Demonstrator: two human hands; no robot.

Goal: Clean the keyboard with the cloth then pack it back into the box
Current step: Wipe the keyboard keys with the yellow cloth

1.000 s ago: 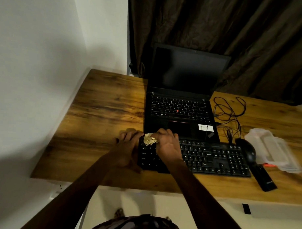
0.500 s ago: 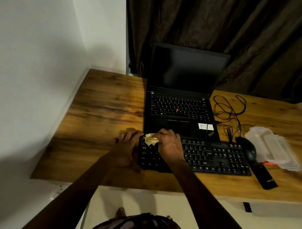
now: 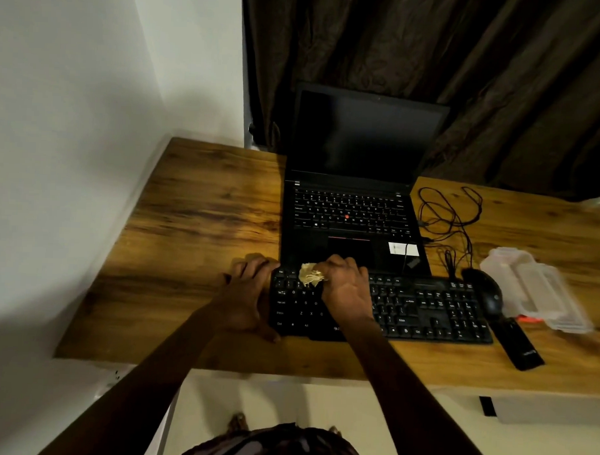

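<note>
wear: dark garment (image 3: pixel 270 446), mottled purplish pattern | arms (image 3: pixel 157 375): bare along their visible length | left hand (image 3: pixel 247 295), right hand (image 3: pixel 347 292): bare

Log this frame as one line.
stage: wiping | keyboard: on desk | right hand: pinches cloth on upper-left keys | left hand: holds keyboard's left end

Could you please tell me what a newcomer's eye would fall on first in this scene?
The right hand pinches a crumpled pale cloth against the top-left keys of the black keyboard, while the left hand grips its left end. Behind stands an open laptop with a dark screen, on the wooden desk.
</note>
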